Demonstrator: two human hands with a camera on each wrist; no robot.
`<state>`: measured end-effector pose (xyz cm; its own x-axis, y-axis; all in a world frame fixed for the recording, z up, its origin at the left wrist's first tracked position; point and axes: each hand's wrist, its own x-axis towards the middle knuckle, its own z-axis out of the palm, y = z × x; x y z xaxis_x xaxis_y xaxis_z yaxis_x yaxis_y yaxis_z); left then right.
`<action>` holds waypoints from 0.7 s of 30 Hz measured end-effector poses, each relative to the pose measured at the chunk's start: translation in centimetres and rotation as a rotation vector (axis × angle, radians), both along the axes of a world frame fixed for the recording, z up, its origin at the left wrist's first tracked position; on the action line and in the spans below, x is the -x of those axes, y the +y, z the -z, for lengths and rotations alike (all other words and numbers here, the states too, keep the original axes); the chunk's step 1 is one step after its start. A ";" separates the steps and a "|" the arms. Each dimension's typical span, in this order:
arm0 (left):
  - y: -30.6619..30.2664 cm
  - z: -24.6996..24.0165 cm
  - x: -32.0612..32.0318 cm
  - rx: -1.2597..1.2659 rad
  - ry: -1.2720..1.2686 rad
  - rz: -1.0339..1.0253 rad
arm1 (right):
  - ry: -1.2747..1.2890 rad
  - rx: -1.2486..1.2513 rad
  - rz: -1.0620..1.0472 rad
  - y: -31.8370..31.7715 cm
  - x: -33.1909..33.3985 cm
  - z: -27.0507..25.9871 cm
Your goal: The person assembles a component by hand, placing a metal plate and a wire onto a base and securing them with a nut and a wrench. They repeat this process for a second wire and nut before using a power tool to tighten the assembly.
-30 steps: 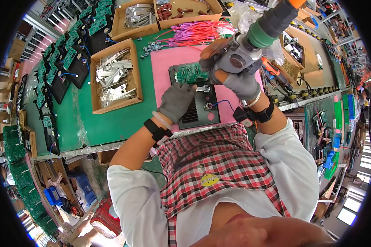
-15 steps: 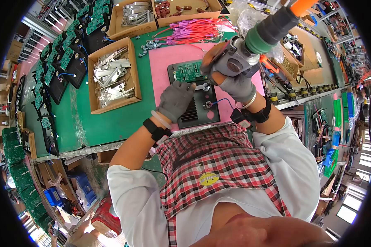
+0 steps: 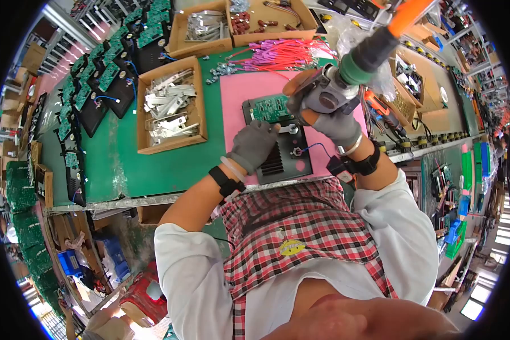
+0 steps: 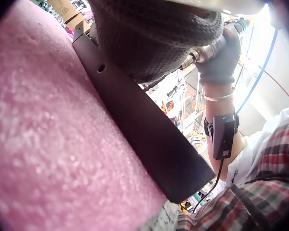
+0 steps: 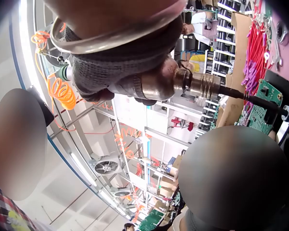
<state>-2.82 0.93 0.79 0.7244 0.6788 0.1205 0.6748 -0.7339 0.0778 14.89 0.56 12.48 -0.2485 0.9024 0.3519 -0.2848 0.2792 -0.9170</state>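
Observation:
A black finned heatsink plate (image 3: 300,164) with a green circuit board (image 3: 270,107) lies on a pink mat (image 3: 235,93). My gloved left hand (image 3: 254,146) rests over the fins, its thumb and fingers pinching the end of a small silver metal strip (image 3: 289,130). In the left wrist view that hand covers part of the plate (image 4: 139,130). My gloved right hand (image 3: 335,126) grips a power screwdriver (image 3: 326,96) with a green collar. In the right wrist view its long dark bit (image 5: 255,100) reaches down to a nut (image 5: 288,113) on the strip, beside the board.
A carton of silver metal strips (image 3: 173,107) stands left of the mat. Red and purple wires (image 3: 277,55) lie behind it, near loose nuts (image 3: 221,71). Black plates with circuit boards (image 3: 99,105) line the far left. An orange-and-black driver (image 3: 383,112) lies to the right.
The head view has swung slightly, so the whole bench sits further right in it. Both hands keep their holds, with the screwdriver still over the strip.

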 end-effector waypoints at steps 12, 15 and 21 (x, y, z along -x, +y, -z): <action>-1.7 -0.4 0.2 0.354 -0.512 -0.335 | -0.260 -0.037 0.189 11.6 -1.9 -2.1; -1.5 0.1 1.1 0.096 -0.455 -0.288 | -0.532 -0.184 0.373 13.0 -2.5 0.4; -0.5 -0.4 1.0 0.229 -0.286 -0.369 | -1.060 -0.392 0.603 6.1 -3.4 8.2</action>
<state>-3.87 0.47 1.20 0.3920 0.9149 0.0965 0.8137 -0.3938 0.4276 18.32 6.70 4.31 -0.1585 0.8512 0.5004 0.7966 0.4097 -0.4445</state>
